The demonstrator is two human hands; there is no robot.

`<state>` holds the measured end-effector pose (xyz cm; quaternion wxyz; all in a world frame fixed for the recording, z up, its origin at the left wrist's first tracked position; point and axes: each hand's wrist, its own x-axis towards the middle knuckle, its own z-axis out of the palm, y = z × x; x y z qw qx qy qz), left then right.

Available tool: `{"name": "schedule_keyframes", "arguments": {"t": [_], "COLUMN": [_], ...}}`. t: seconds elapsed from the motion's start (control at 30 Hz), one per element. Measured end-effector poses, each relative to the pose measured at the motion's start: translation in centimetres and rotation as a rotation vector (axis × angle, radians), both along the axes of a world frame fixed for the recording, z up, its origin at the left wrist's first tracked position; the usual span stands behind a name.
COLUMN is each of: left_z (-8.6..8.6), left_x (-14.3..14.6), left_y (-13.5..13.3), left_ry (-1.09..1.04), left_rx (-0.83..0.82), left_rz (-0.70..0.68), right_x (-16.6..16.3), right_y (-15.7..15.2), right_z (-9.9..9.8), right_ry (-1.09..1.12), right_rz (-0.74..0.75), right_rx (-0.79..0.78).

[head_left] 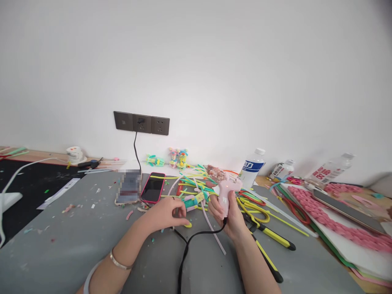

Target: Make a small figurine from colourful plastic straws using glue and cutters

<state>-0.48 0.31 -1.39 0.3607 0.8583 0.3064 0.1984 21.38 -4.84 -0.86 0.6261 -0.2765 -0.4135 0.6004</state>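
Note:
My right hand (pixel 226 212) is wrapped round the handle of a pale pink hot glue gun (pixel 226 192). A small light glows on its body, and its nozzle end, pointing left, is coated in brownish fuzzy residue. My left hand (pixel 167 213) is bent down at the mat, with its thumb and curled fingers closed at a small yellow-green piece (pixel 189 225). Between the hands lies a teal, yellow and pink figure (pixel 194 200) of fuzzy stems, close to my left fingertips. A black cord (pixel 196 234) runs from the gun's handle toward me.
Loose fuzzy stems (pixel 186 183), yellow scissors (pixel 257 212) and yellow-black pliers (pixel 275 237) lie around my right hand. Two phones, one a pink-edged phone (pixel 153 188), are at left. Small figures (pixel 178 158) and a bottle (pixel 253 167) stand by the wall. Pink braided material (pixel 337 220) lies right.

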Motion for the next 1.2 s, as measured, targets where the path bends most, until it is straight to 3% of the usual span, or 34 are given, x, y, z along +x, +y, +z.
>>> {"name": "schedule_keyframes", "arguments": {"t": [0.2,0.27,0.47,0.67,1.2], "left_z": [-0.4,-0.8,-1.3,-1.3,-1.3], "left_x": [0.2,0.2,0.3,0.3,0.5], "left_y": [0.7,0.9,1.1,1.4,1.6], "left_ry": [-0.179,-0.172,-0.020,0.028,0.055], "left_rx": [0.252,0.285,0.216,0.201,0.175], "left_rz": [0.260,0.290,0.262,0.230,0.221], "right_x": [-0.1,-0.2,0.3,0.9,0.6], "right_y": [-2.4,-3.2,-5.4,-5.9,-5.2], "right_z": [-1.8,-2.5,-3.6,-3.6,-3.0], "right_ry": [-0.059,-0.081,-0.137,-0.247,-0.336], "right_rz": [-0.025,-0.048,-0.111,-0.080,-0.063], "right_rx": [-0.027,-0.040,-0.149,-0.276,-0.327]}}
